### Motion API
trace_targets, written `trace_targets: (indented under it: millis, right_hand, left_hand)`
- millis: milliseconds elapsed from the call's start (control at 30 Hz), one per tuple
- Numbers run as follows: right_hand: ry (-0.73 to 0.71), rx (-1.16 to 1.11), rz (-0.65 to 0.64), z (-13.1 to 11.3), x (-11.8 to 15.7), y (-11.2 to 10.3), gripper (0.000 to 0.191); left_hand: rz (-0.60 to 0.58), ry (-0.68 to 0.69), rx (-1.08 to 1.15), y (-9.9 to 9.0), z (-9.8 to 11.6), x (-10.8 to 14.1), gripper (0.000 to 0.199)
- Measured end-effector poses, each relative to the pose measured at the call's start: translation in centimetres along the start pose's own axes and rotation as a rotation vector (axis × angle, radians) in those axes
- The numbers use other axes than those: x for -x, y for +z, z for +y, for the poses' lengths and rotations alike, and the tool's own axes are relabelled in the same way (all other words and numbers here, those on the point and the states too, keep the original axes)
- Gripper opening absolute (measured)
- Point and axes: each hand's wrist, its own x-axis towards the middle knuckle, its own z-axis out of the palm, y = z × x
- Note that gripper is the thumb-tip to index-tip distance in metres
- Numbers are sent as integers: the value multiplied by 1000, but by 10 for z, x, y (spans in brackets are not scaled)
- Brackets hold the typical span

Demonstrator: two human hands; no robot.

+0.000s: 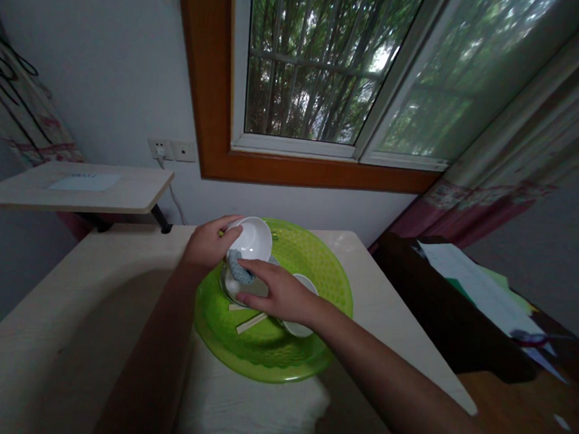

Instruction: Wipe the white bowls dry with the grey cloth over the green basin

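My left hand (208, 243) grips a white bowl (256, 236) by its left rim, thumb on the near side. The bowl is tilted, its hollow facing me. My right hand (281, 290) holds a grey-blue cloth (240, 268) at the bowl's lower edge, fingers pointing left. Both hands are over a bright green basin (262, 369). Another round dish (230, 294) lies under the cloth, partly hidden. A second white bowl (299, 329) sits beneath my right wrist, partly covered. Light-coloured chopsticks (251, 324) lie in the basin in front of the dish.
The basin stands on a pale wooden table (129, 338) against the wall. A raised shelf (86, 184) with a paper label is at the left. A window (326, 66) is ahead. On the right, papers (484, 292) lie on a dark piece of furniture (442, 309).
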Motion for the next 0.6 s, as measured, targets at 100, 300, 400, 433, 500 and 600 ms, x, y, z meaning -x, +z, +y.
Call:
trace_targets:
  millis: [100,300,400,433,500,600]
  right_hand:
    - [-95,206,-81,8,5,-9,58]
    - [-166,602,-188,25,13,-27,50]
    - [-163,732,-185,28,12,-30,49]
    - [-166,758,-181,29,11,-30,48]
    - [-176,790,-174,31,10,-28,47]
    - [-190,804,-159,33,7,-24,44]
  left_hand:
    - [-7,-19,-12,-2,-2,0,48]
    - [-46,-42,1,-1,-1,0,48]
    - [-104,-52,9,3,-1,0,49]
    - [-125,-49,11,4,-2,0,49]
    - [-152,-48,11,5,-3,0,49]
    - [-164,-71,21,3,-4,0,51]
